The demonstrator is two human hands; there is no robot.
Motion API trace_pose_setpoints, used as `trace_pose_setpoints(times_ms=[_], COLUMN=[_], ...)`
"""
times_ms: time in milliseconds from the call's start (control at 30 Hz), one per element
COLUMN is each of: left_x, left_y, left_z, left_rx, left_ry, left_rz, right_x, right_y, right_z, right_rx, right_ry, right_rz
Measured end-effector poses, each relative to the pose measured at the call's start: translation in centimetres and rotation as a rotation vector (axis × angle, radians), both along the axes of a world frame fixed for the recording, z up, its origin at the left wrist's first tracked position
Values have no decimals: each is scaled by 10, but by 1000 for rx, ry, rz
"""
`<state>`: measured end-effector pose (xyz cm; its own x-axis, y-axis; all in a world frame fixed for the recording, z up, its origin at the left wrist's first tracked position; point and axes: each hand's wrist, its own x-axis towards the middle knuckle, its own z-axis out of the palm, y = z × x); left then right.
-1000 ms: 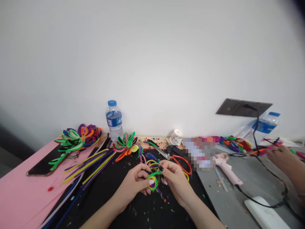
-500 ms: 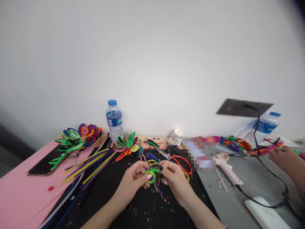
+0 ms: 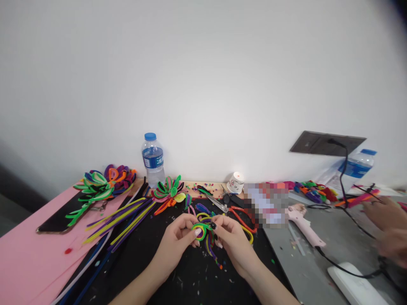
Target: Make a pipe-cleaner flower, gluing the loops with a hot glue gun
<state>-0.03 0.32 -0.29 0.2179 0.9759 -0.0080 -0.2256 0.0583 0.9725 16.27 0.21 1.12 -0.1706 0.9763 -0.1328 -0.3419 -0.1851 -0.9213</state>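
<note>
Fuzzy green and yellow loops [image 3: 201, 231] sit pinched between left hand [image 3: 179, 238] and right hand [image 3: 231, 239]; firm fingertips should keep the coil tight while bending.

Wall [image 3: 203, 76]: plain white, evenly lit.
Socket plate [image 3: 327, 143]: dark, mounted on wall.
Table [image 3: 318, 262]: grey surface, set against wall.

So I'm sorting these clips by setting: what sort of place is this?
Probably a shared craft workbench against a plain white wall. Loose yellow and purple pipe cleaners lie on the black mat, a pink hot glue gun sits beside red-handled scissors, and both hands hold a green-and-yellow pipe-cleaner bundle.
</note>
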Motion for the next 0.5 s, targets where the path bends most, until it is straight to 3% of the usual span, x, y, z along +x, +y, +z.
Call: trace_pose_setpoints(times_ms=[500], left_x=[-1], left_y=[1], left_z=[1], left_rx=[-11], left_ry=[9], left_rz=[44], right_x=[-2], right_y=[-2], right_z=[1], right_rx=[-18], right_ry=[-33], right_rz=[-25])
